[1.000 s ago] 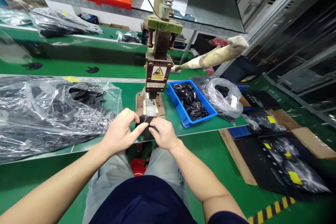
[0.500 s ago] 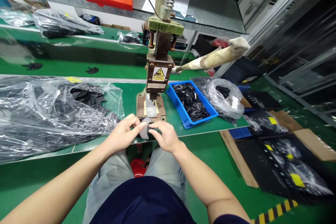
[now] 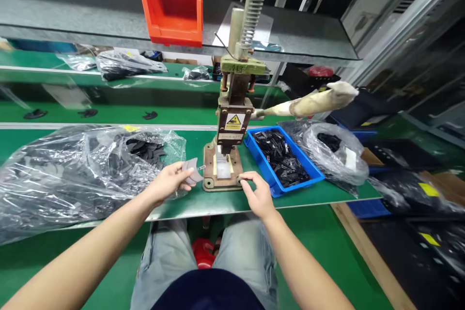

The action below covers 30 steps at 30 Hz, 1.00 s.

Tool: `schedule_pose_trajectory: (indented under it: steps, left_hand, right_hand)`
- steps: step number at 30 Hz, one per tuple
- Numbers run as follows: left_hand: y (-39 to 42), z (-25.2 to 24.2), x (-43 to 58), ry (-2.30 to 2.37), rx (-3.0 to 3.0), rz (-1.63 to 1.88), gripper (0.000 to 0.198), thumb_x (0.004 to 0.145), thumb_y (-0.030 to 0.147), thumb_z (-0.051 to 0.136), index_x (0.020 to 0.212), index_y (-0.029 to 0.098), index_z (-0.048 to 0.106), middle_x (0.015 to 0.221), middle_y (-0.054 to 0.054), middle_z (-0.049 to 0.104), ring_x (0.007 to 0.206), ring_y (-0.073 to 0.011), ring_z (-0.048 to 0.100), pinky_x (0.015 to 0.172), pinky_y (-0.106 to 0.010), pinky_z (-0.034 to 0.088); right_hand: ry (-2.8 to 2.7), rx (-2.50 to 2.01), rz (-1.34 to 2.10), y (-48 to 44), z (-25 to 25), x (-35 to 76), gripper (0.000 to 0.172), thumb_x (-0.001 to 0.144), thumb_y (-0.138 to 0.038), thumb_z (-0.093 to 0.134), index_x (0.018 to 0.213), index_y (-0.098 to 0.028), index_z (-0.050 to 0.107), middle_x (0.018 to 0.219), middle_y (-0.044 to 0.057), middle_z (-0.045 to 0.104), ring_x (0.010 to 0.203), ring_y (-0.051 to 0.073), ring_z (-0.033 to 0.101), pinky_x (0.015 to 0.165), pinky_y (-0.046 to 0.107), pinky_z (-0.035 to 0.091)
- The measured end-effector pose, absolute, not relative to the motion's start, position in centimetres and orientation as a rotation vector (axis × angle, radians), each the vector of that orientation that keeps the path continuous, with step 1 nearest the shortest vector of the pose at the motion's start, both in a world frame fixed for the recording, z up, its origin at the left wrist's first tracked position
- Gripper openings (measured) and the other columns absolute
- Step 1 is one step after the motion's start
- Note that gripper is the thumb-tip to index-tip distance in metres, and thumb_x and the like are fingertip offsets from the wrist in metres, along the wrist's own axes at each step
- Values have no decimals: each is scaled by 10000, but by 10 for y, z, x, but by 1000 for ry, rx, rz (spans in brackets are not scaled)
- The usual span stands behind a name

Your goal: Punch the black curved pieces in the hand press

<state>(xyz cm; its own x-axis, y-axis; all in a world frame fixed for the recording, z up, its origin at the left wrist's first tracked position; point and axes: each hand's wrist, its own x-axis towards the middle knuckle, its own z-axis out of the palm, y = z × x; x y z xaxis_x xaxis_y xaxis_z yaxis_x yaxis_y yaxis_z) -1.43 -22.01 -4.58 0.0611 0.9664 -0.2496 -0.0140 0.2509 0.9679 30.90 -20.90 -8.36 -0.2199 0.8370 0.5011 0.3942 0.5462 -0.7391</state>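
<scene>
Between the thumb and fingers of my left hand [image 3: 170, 182] is a grey curved plate [image 3: 192, 170], with a small light tab sticking out at its right side. It is held just left of the hand press [image 3: 235, 121]. My right hand [image 3: 258, 195] is at the right front corner of the press base [image 3: 209, 185], thumb and forefinger pinched together; whatever lies between them is too small to make out. On the base, under the ram, sits a pale block [image 3: 223, 170]. The press lever [image 3: 312, 104] points out to the right.
A large clear bag [image 3: 90, 179] of dark curved pieces covers the left of the bench. Right of the press stand a blue tray [image 3: 296, 186] of small black parts and another plastic bag [image 3: 337, 155]. An orange bin [image 3: 174, 34] sits on the shelf above.
My hands have come apart: the left moved left with the grey curved plate, the right moved to the base's right corner. The camera view has shifted, showing more of the shelf.
</scene>
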Motion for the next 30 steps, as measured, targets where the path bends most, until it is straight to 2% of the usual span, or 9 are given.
schedule_pose_trajectory:
  steps: [3, 7, 10, 12, 15, 19, 24, 30]
  left_hand:
    - [-175, -55, -28, 1410, 973, 999, 373, 844, 421, 882, 1028, 169, 678, 877, -78, 801, 769, -207, 791, 692, -300, 662]
    - [-94, -49, -32, 1766, 1230, 869, 164, 983, 298, 694, 1077, 167, 664, 929, -110, 822, 790, -230, 815, 750, -346, 669]
    - [-28, -23, -29, 1927, 1411, 877, 215, 972, 279, 689, 1161, 178, 708, 1113, -146, 824, 1031, -298, 809, 940, -409, 630]
    - [9, -4, -24, 2013, 1577, 862, 303, 958, 282, 701, 1250, 199, 713, 1277, -155, 793, 1252, -333, 733, 1088, -427, 552]
    - [38, 9, -14, 2097, 1861, 690, 388, 958, 298, 697, 1326, 175, 703, 1372, -182, 758, 1331, -353, 679, 1139, -437, 497]
    - [23, -12, -4, 2036, 1925, 623, 335, 988, 300, 661, 1275, 141, 732, 1395, -207, 742, 1273, -342, 705, 1108, -430, 507]
    - [-52, -56, 0, 1903, 1962, 613, 280, 1035, 293, 571, 1203, 183, 767, 1288, -139, 798, 1206, -296, 741, 1062, -388, 543]
    - [-170, -93, 12, 1619, 2092, 867, 275, 1052, 304, 528, 1160, 199, 758, 1218, -132, 792, 1191, -294, 715, 1116, -500, 536]
  right_hand:
    - [-1778, -1085, 534, -201, -102, 322, 172, 1055, -338, 589, 1071, -229, 722, 1062, 89, 773, 1024, 231, 737, 941, 407, 604]
    - [-1788, -1113, 504, -200, -119, 325, 188, 1055, -346, 583, 1027, -235, 732, 1008, 82, 767, 983, 233, 729, 905, 401, 598]
    - [-1797, -1127, 483, -200, -120, 325, 203, 1060, -344, 571, 999, -233, 729, 973, 76, 761, 948, 226, 725, 872, 380, 594]
    - [-1804, -1134, 471, -200, -118, 326, 216, 1065, -340, 563, 977, -229, 726, 946, 69, 757, 917, 216, 724, 844, 360, 593]
    - [-1808, -1136, 457, -200, -114, 327, 236, 1073, -337, 546, 960, -222, 718, 920, 66, 754, 884, 210, 722, 811, 346, 595]
    - [-1807, -1131, 453, -201, -115, 329, 231, 1071, -329, 547, 946, -224, 709, 903, 64, 750, 866, 215, 718, 793, 355, 595]
    - [-1804, -1121, 452, -203, -117, 328, 219, 1064, -321, 558, 947, -224, 715, 908, 64, 756, 875, 219, 729, 809, 368, 601]
    - [-1887, -1053, 494, -209, -78, 348, 183, 1035, -368, 612, 1027, -261, 760, 1006, 75, 786, 949, 234, 765, 871, 388, 638]
